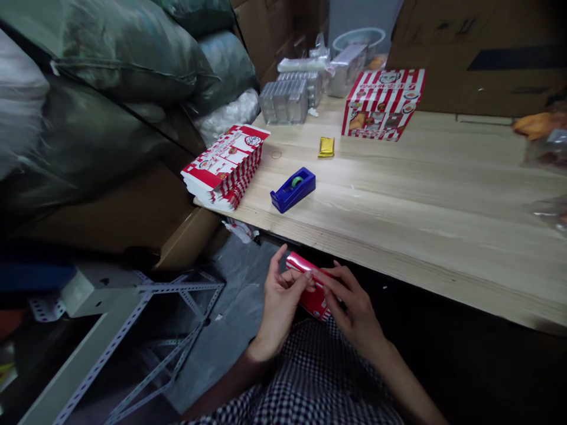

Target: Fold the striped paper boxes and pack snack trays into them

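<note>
Between my two hands, just below the table's front edge, is a red printed carton (314,304) with a glossy face and white stripes at its lower end. My left hand (280,301) pinches its left side between thumb and fingers, with the index finger stretched up past it. My right hand (352,301) grips the other side, fingertips on the upper part. The fingers hide much of the carton. Nearest on the table are a blue tape dispenser (295,190) with a green roll and a stack of flat red-and-white cartons (228,162).
A small gold packet (326,147) lies on the wooden table (443,218). Behind it stand a striped red-and-white box (383,106) and clear plastic cases (284,101). Large filled sacks (133,59) and a metal frame (177,288) are on the left; a cardboard box (478,59) stands behind.
</note>
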Action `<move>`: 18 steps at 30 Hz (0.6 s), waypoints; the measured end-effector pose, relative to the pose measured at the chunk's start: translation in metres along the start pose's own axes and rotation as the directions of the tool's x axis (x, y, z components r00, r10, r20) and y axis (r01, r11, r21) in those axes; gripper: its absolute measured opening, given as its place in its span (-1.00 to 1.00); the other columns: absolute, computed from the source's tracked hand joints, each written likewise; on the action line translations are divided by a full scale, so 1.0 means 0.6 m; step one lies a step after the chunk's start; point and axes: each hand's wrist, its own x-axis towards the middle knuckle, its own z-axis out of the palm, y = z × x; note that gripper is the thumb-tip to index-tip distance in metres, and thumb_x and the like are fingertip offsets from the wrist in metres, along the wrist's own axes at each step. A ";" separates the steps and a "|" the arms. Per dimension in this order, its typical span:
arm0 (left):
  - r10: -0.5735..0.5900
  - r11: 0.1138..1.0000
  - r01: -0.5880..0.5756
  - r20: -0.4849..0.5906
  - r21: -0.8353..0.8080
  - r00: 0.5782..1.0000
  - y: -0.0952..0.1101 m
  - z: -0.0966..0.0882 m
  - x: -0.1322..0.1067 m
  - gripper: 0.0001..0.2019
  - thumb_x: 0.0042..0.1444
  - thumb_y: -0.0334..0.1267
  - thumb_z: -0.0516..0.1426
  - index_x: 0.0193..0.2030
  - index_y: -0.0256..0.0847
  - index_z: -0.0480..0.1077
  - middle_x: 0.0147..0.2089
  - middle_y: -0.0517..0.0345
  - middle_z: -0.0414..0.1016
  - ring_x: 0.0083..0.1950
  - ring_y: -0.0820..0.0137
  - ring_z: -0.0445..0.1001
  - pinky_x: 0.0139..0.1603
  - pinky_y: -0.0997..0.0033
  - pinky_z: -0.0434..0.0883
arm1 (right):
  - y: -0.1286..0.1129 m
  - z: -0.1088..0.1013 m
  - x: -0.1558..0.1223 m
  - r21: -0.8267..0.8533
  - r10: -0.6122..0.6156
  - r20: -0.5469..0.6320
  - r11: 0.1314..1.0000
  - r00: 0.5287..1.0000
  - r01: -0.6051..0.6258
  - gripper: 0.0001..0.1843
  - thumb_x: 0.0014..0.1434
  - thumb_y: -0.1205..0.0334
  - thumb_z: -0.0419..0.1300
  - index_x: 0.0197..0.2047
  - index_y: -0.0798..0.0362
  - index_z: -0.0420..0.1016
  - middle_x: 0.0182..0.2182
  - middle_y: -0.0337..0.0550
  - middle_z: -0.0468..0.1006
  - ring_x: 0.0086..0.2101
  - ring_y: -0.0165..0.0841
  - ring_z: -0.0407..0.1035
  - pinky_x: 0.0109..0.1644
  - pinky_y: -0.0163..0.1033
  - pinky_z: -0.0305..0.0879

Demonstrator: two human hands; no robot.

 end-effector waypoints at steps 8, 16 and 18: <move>0.094 0.788 -0.170 0.157 0.592 0.983 0.003 -0.055 0.039 -0.49 -0.01 -0.02 0.38 0.07 -0.19 0.54 -0.62 0.40 0.20 -0.59 0.55 0.16 -0.52 0.55 0.14 | -0.004 -0.031 0.003 0.096 0.090 0.118 0.990 0.989 -0.101 -0.45 0.31 0.44 0.11 0.28 -0.23 0.41 -0.01 -0.16 0.48 0.00 -0.30 0.43 0.46 0.22 -0.06; 0.260 0.540 -0.681 0.671 0.495 0.694 0.106 -0.072 0.008 -0.80 0.17 -0.22 0.29 -0.06 -0.15 0.56 -0.04 0.01 0.54 -0.01 0.28 0.53 0.01 0.26 0.51 | -0.045 -0.064 -0.051 0.631 0.606 -0.087 0.648 0.791 -0.427 -0.60 0.33 0.12 0.22 0.22 -0.26 0.46 0.13 -0.15 0.55 0.20 -0.17 0.36 0.40 0.15 0.06; 0.346 0.442 -0.821 0.776 0.361 0.527 0.119 -0.066 -0.015 -0.75 0.24 -0.31 0.22 0.06 -0.12 0.51 0.00 -0.01 0.58 0.06 0.24 0.55 0.05 0.20 0.55 | -0.069 -0.075 -0.078 0.820 0.747 -0.134 0.452 0.651 -0.350 -0.56 0.36 0.02 0.16 0.28 -0.22 0.39 0.17 -0.11 0.53 0.22 -0.15 0.36 0.36 0.12 0.15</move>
